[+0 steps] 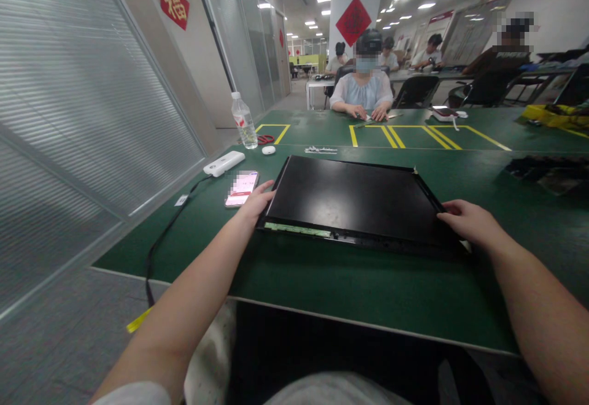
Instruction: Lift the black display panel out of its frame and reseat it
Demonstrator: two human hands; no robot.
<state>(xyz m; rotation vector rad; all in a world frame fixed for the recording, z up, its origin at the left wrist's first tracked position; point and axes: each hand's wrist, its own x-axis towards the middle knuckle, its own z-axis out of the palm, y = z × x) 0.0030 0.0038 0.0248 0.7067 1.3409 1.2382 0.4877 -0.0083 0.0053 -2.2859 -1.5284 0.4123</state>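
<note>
A flat black display panel (352, 199) lies between my hands over the green table, its dark face up. Along its near edge runs a green circuit strip (297, 230). My left hand (258, 201) grips the panel's left edge, with part of the fingers hidden behind the frame. At the opposite edge, my right hand (467, 221) holds the right side, thumb on top and the other fingers curled beside the rim. Whether the panel rests fully on the table or is slightly raised, I cannot tell.
Left of the panel are a phone (242, 188), a white power bank (224, 164) with a black strap, a water bottle (243, 121), red-handled scissors (265, 139) and a white case (269, 150). Across the green table (368, 288) sits a person (362, 89). Dark items (552, 172) lie right.
</note>
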